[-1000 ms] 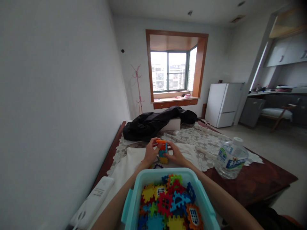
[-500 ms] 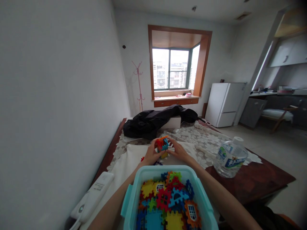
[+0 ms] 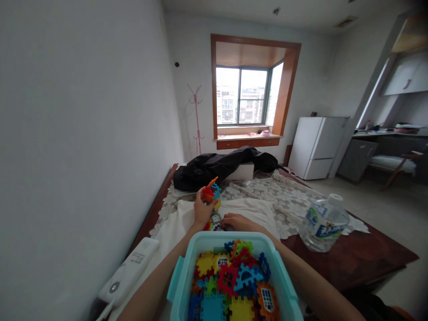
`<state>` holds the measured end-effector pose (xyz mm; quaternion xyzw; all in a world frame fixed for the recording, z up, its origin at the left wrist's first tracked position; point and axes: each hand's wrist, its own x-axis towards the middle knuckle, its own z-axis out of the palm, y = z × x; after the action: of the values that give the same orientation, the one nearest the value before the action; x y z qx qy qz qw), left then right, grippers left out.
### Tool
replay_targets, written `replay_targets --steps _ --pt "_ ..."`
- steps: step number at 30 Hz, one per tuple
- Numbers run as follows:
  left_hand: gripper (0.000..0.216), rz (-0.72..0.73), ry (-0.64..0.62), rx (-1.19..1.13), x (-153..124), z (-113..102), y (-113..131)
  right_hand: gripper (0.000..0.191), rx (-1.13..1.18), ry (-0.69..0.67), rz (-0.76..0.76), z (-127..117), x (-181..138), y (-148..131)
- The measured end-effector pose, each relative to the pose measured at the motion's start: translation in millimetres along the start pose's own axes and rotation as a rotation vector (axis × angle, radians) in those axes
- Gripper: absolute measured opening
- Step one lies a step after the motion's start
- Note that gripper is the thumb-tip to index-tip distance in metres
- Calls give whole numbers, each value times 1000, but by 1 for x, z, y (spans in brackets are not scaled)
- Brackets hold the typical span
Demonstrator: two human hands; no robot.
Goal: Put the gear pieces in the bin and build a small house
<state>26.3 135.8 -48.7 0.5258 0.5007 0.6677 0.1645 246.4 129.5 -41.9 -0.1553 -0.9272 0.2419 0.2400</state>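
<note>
My left hand (image 3: 202, 209) is closed around a small assembly of interlocking plastic blocks (image 3: 216, 191), in red, blue, yellow and orange, raised above the cloth. Lower down, my right hand (image 3: 239, 221) reaches to the loose blocks (image 3: 214, 222) lying behind the tub. Its fingers are bent at a dark piece, and the tub's rim partly hides them, so I cannot see whether they grip it. Between my forearms stands a light teal tub (image 3: 234, 236) full of toothed building blocks in several colours, some with window grilles.
A large clear water bottle (image 3: 323, 225) stands on the table at the right. On the left lies a white power strip (image 3: 133, 265) beside the wall. Black fabric (image 3: 220, 166) covers part of a white box (image 3: 243, 172) at the far end, on a lace tablecloth (image 3: 254, 191).
Both hands were together on the block assembly. Now my left hand alone holds it, further left and higher, while my right hand has let go and come down to the loose blocks.
</note>
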Motion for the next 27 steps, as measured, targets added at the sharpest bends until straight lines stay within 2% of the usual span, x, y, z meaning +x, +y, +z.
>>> replay_targets --steps 5,8,11,15,19,22,27 --pt "68 -24 -53 -33 5 -4 -11 18 -14 25 -6 -1 -3 19" --pt "69 -47 -80 -60 4 -4 -10 34 -21 37 12 1 -4 18" --pt "69 -59 -67 -43 3 -5 -4 32 58 103 46 5 -4 17" --pt "68 -8 -23 71 1 -3 8 42 242 192 121 5 -3 24" --pt "75 -19 -76 35 -3 4 14 41 603 243 207 -9 1 31" --pt "76 -64 -109 -45 -7 11 16 35 855 373 279 -21 4 33" --pt "73 -90 -180 -16 -18 21 24 38 1185 753 342 -31 3 33"
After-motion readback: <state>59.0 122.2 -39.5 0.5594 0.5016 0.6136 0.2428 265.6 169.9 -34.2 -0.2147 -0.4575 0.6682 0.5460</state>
